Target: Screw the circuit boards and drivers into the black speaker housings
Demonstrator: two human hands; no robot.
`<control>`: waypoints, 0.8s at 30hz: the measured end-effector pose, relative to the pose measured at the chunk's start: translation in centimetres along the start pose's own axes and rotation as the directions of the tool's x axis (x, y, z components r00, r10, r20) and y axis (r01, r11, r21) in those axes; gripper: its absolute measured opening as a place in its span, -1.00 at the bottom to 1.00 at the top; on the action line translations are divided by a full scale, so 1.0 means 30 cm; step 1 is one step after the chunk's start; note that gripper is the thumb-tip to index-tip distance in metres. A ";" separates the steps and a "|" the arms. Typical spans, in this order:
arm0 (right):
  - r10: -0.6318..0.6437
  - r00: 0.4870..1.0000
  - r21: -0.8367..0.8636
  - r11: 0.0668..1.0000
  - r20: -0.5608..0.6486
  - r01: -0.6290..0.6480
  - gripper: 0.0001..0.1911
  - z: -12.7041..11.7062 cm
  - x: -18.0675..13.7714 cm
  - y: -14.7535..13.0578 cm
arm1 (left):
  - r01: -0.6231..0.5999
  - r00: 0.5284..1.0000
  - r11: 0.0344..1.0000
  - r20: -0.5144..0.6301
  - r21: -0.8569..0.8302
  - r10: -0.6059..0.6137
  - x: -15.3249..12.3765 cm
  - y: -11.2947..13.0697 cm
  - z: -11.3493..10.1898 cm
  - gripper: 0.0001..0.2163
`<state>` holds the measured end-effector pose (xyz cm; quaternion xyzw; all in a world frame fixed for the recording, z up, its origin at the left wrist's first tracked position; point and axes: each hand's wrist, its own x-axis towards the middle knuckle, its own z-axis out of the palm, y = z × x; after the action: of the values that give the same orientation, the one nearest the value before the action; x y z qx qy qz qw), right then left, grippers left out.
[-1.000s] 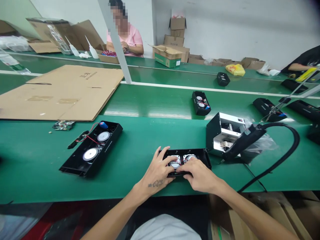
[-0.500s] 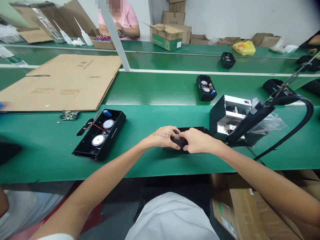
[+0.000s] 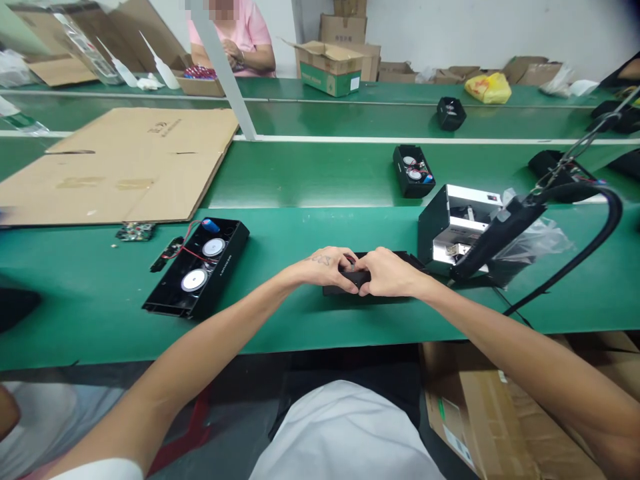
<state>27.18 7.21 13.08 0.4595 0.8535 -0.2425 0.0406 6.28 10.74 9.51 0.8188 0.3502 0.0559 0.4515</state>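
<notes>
A black speaker housing (image 3: 331,291) lies in front of me on the green bench, mostly covered by my hands. My left hand (image 3: 325,265) is closed on its near side, thumb and fingers curled round the edge. From the other side, my right hand (image 3: 391,273) grips the same housing, its fingertips almost meeting those of the left. What the fingertips press inside is hidden. To the left rests an open speaker housing (image 3: 227,272) with two round silver drivers, red wires and a blue part. A small wired circuit board (image 3: 167,255) lies against it.
A black and silver machine (image 3: 433,230) stands right of my hands, with a thick black cable (image 3: 575,267) beside it. Flat cardboard (image 3: 145,153) covers the left. More housings (image 3: 414,172) sit farther back. Across the bench sits a person in pink (image 3: 255,33).
The view has shifted slightly. Both hands stay on the black housing, with the fingertips a little closer together; the other housings have not moved.
</notes>
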 end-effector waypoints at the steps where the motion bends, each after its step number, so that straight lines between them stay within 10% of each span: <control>1: 0.010 1.000 -0.016 1.000 -0.013 -0.010 -0.78 0.006 0.000 0.001 | -0.006 1.000 1.000 0.001 0.006 0.006 0.000 0.000 -0.001 -0.58; 10: -0.027 1.000 -0.175 0.984 -0.015 0.024 -0.68 0.038 -0.105 -0.057 | -0.091 0.988 0.970 -0.102 0.224 0.117 -0.064 0.023 0.077 -0.87; 13: -0.051 0.963 -0.073 0.997 -0.266 0.033 -0.70 0.059 -0.219 -0.033 | -0.115 0.973 0.934 -0.150 0.337 0.174 -0.111 0.031 0.152 -0.92; 14: 0.000 0.882 0.016 1.000 -0.471 0.008 -0.72 0.072 -0.260 -0.007 | -0.121 0.968 0.923 -0.164 0.365 0.192 -0.126 0.029 0.178 -0.93; 16: 0.224 0.504 0.226 0.972 -0.834 -0.058 -0.78 0.102 -0.333 0.072 | -0.140 0.952 0.895 -0.191 0.423 0.239 -0.150 0.021 0.223 -0.94; 18: 0.392 0.118 0.379 0.918 -0.913 -0.119 -0.66 0.131 -0.381 0.171 | -0.158 0.931 0.855 -0.215 0.493 0.296 -0.165 0.005 0.254 -0.96; 19: 0.440 0.022 0.432 0.889 -0.898 -0.150 -0.54 0.142 -0.393 0.221 | -0.166 0.919 0.833 -0.223 0.528 0.325 -0.169 -0.003 0.264 -0.96; 21: 0.546 0.018 0.536 0.829 -0.838 -0.162 -0.34 0.154 -0.397 0.310 | -0.176 0.900 0.798 -0.234 0.576 0.367 -0.171 -0.017 0.271 -0.92; 24: 0.677 0.142 0.679 0.733 -0.723 -0.037 -0.44 0.163 -0.373 0.385 | -0.179 0.884 0.787 -0.256 0.590 0.392 -0.167 -0.023 0.268 -0.90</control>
<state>42.14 1.75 7.70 0.6976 0.4487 -0.1092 -0.5478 5.45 2.24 5.38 0.9322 0.2985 0.1727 0.1095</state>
